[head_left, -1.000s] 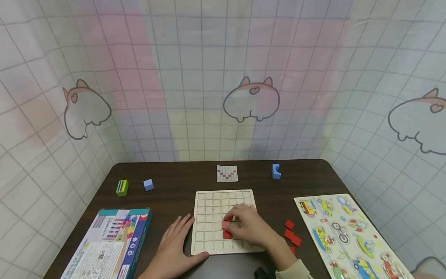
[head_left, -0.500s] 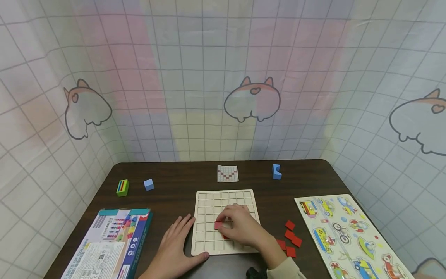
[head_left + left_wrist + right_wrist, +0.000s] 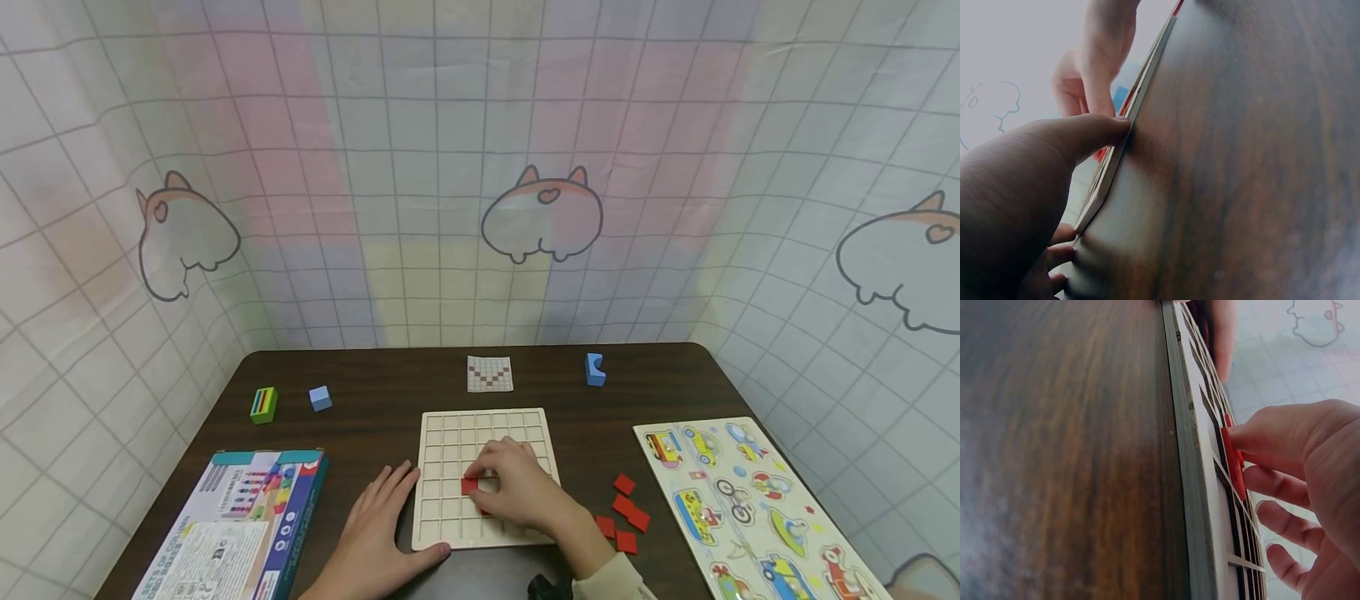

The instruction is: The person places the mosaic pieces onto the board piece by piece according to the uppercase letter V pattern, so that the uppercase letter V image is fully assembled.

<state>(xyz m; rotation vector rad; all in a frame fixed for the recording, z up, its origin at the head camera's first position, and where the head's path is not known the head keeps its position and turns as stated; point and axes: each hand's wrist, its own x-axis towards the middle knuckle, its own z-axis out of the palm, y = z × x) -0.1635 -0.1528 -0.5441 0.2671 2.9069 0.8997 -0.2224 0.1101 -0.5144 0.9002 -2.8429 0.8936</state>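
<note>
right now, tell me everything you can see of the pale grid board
The pale grid board, seemingly wood, has rounded corners and raised ridges dividing it into square cells. It lies flat on the dark table. The left hand touches its left and near edges; the right hand, a red tile in its grip, hides some cells.

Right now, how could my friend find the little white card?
Find the dark table, then the pale grid board. Beyond the board's far edge lies the white card. Unlike the blue block to its right, it's flat, with printed reddish squares.
</note>
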